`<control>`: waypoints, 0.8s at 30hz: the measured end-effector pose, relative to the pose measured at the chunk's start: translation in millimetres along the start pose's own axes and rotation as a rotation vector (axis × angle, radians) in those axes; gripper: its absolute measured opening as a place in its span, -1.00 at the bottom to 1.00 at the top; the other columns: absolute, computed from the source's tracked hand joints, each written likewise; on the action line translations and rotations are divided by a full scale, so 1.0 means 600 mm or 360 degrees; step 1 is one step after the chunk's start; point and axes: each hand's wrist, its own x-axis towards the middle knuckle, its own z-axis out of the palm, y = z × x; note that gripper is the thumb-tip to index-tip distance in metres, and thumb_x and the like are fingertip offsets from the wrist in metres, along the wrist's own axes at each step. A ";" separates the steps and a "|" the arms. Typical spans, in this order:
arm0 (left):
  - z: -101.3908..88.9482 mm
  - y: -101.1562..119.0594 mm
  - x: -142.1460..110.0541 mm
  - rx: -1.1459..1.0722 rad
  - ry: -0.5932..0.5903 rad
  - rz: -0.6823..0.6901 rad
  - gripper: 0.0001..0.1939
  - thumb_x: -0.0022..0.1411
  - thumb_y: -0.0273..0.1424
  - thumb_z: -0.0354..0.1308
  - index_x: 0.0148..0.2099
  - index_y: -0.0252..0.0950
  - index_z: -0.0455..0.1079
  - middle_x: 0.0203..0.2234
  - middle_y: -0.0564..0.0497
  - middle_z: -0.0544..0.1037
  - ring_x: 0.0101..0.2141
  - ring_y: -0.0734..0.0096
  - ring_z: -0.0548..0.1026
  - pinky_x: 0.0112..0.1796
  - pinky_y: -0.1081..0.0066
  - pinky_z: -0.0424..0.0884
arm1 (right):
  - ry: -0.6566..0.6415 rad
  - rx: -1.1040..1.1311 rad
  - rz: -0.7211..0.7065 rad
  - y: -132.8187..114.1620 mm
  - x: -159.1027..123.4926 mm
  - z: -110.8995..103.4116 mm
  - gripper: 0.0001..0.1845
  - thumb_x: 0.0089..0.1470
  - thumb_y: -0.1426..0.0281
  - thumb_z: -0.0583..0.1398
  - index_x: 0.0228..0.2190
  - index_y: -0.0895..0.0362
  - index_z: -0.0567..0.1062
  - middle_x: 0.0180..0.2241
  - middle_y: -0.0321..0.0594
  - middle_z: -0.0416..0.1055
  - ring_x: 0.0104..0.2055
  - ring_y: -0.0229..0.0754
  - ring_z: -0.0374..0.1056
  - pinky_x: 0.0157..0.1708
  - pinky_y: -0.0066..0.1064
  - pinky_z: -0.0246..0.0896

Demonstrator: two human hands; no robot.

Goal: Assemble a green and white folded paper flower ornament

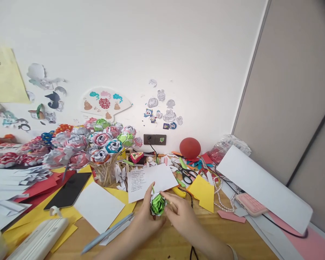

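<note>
A green and white paper flower (158,204) is held between my two hands above the wooden table. My left hand (146,216) curls around its left side, with the thumb pointing up along it. From the right, my right hand (180,213) presses its fingers against the petals at the edge. Just behind the flower lies a white sheet with handwriting (148,178). A blank white paper square (99,206) and a grey-blue pen-like stick (108,233) lie left of my hands. What is under the flower is hidden by my fingers.
Many paper flowers (101,139) on sticks stand in a container at the back left. A black phone (68,190) lies in front of them. Black-handled scissors (188,177), paper scraps and a red balloon (190,148) sit behind my hands. A white panel (262,187) leans at right.
</note>
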 end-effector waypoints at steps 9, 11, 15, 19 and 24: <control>-0.012 -0.001 0.018 -0.0587 -0.0203 -0.0050 -0.04 -0.15 -0.52 0.12 0.23 -0.12 -0.33 0.00 -0.12 0.13 -0.35 0.50 0.39 -0.42 0.50 0.34 | 0.0046 0.0262 0.0036 0.013 0.016 -0.022 -0.63 -0.09 0.54 0.13 -0.18 0.10 0.50 -0.17 -0.16 0.44 -0.15 -0.12 0.35 -0.15 -0.30 0.25; -0.011 -0.002 0.017 -0.0610 -0.0243 0.0006 -0.04 -0.13 -0.53 0.14 0.23 -0.08 -0.31 -0.10 -0.05 0.22 -0.38 0.52 0.38 -0.42 0.50 0.32 | 0.0008 0.0237 0.0005 0.012 0.016 -0.024 -0.66 -0.06 0.52 0.13 -0.20 0.07 0.51 -0.20 -0.18 0.43 -0.20 -0.15 0.35 -0.21 -0.34 0.26; -0.007 -0.010 0.021 -0.0817 -0.0303 0.0093 -0.13 -0.17 -0.50 0.22 0.18 -0.17 -0.10 -0.30 0.03 0.35 -0.34 0.42 0.38 -0.35 0.45 0.32 | -0.0062 0.0106 -0.0022 0.008 0.015 -0.026 -0.64 -0.04 0.50 0.13 -0.16 0.04 0.48 -0.24 -0.22 0.41 -0.28 -0.21 0.33 -0.29 -0.41 0.26; -0.009 -0.015 0.025 -0.0788 -0.0280 0.0065 -0.41 -0.23 -0.47 0.26 -0.06 -0.26 0.24 -0.16 -0.06 0.39 -0.12 0.23 0.35 -0.15 0.36 0.29 | 0.0026 0.0102 0.0061 0.010 0.016 -0.028 -0.66 -0.06 0.50 0.15 -0.17 0.13 0.48 -0.31 -0.23 0.45 -0.38 -0.24 0.34 -0.36 -0.43 0.26; -0.012 -0.010 0.016 -0.0433 -0.0250 -0.0019 -0.35 -0.17 -0.51 0.17 0.05 -0.25 0.16 -0.14 -0.04 0.41 -0.22 0.31 0.41 -0.23 0.40 0.33 | 0.0124 0.0174 -0.0047 0.010 0.018 -0.033 -0.81 0.00 0.47 0.11 -0.33 0.16 0.51 -0.33 -0.20 0.47 -0.27 -0.19 0.37 -0.25 -0.40 0.25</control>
